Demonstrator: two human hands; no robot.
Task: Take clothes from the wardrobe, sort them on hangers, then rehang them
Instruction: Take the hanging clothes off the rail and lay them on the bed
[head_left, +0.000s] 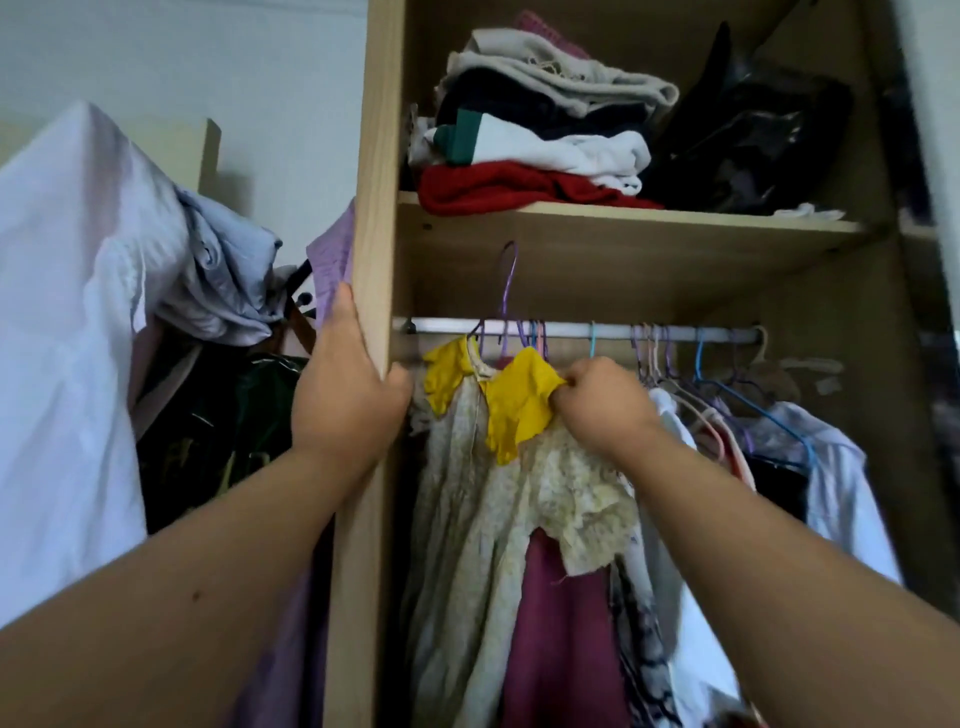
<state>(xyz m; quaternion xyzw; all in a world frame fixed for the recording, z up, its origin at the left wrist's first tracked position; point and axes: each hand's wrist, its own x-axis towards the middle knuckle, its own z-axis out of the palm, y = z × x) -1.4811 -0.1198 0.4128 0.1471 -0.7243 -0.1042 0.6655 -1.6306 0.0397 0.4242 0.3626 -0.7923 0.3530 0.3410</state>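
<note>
A cream floral dress with yellow sleeves (498, 499) hangs on a purple hanger (508, 291) whose hook stands above the white rail (571, 330). My right hand (602, 405) pinches the dress's yellow shoulder just under the rail. My left hand (345, 395) grips the front edge of the wardrobe's left side panel (376, 182), thumb inside. More clothes hang on several coloured hangers (701, 358) to the right, among them a white shirt (831, 467). A maroon garment (556, 623) hangs behind the dress.
Above the rail, a shelf (623, 221) holds folded clothes (535, 135) and a black bag (748, 140). Left of the wardrobe, white, blue and lilac garments (78, 312) hang in a heap with a dark item below.
</note>
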